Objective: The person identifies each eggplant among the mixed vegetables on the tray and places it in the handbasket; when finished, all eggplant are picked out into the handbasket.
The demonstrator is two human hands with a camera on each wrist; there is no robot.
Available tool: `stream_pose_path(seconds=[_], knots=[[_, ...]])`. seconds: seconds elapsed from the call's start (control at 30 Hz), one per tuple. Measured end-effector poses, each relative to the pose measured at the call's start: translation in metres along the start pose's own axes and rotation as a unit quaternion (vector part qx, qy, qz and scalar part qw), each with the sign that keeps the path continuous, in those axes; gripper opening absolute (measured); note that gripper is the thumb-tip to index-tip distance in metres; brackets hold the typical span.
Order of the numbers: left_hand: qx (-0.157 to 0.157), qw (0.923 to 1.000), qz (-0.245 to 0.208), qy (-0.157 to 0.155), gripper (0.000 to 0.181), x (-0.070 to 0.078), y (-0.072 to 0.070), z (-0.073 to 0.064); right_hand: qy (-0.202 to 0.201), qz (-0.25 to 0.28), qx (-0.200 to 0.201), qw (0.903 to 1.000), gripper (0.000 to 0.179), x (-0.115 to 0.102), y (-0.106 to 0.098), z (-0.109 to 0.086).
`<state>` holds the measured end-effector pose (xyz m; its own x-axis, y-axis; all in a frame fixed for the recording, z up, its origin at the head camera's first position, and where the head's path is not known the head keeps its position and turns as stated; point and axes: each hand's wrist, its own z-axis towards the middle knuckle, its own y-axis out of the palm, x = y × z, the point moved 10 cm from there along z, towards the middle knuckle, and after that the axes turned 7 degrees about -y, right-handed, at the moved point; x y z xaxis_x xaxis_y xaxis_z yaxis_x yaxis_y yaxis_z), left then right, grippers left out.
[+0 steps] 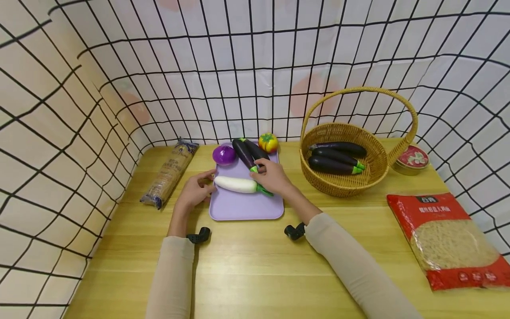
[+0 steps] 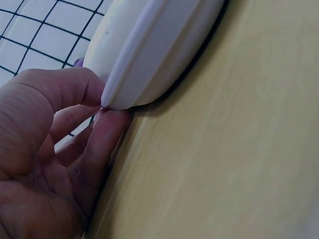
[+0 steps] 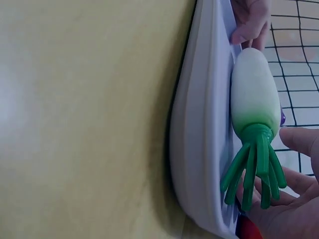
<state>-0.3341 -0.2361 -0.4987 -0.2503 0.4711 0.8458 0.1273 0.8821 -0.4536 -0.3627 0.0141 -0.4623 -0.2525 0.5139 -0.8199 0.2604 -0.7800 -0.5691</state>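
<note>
A lilac tray [image 1: 247,210] carries a white radish [image 1: 235,184] with green leaves, lying crosswise. My left hand [image 1: 195,191] pinches the tray's left rim beside the radish's tip; the left wrist view shows thumb and finger meeting at that rim [image 2: 130,64]. My right hand [image 1: 275,177] hovers by the radish's leafy end [image 3: 256,164], its fingers loosely bent, near the green tip of an eggplant [image 1: 244,154]. Whether it touches that eggplant cannot be told. A second eggplant [image 1: 256,149], a purple onion [image 1: 224,155] and a yellow-red tomato [image 1: 268,142] lie at the tray's back.
Right of the tray stands a wicker basket [image 1: 338,190] with a tall handle, holding several eggplants [image 1: 332,165]. A round tin [image 1: 412,160] sits behind it, and a red pasta bag [image 1: 454,239] lies at right. Left is a packet of noodles [image 1: 170,173]. Black wire grid encloses the table.
</note>
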Motion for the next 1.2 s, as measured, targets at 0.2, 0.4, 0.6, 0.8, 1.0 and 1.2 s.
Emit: stream_pose_path(seconds=[0.2,0.4,0.6,0.8,1.0,1.2], knots=[[-0.001,1.0000,0.001,0.001,0.066,0.000,0.001,0.001,0.015,-0.030,0.009,0.9994,0.056,0.000,0.002,0.004],[-0.004,1.0000,-0.002,-0.001,0.067,0.000,0.002,0.002,0.030,-0.053,0.037,0.9975,0.050,-0.001,0.000,0.007],[-0.006,1.0000,-0.002,-0.005,0.067,0.001,0.003,0.003,0.033,-0.052,0.053,0.9967,0.043,-0.001,-0.003,0.007],[-0.008,1.0000,-0.004,-0.002,0.067,0.003,0.005,0.003,0.040,-0.050,0.057,0.9963,0.042,0.003,-0.005,0.006],[-0.004,1.0000,-0.004,-0.003,0.066,0.002,0.004,0.003,0.053,-0.046,0.056,0.9960,0.043,0.004,-0.011,-0.002],[-0.003,0.9999,-0.009,-0.006,0.066,-0.001,0.001,0.002,0.056,-0.039,0.079,0.9945,0.030,0.014,-0.024,-0.009]])
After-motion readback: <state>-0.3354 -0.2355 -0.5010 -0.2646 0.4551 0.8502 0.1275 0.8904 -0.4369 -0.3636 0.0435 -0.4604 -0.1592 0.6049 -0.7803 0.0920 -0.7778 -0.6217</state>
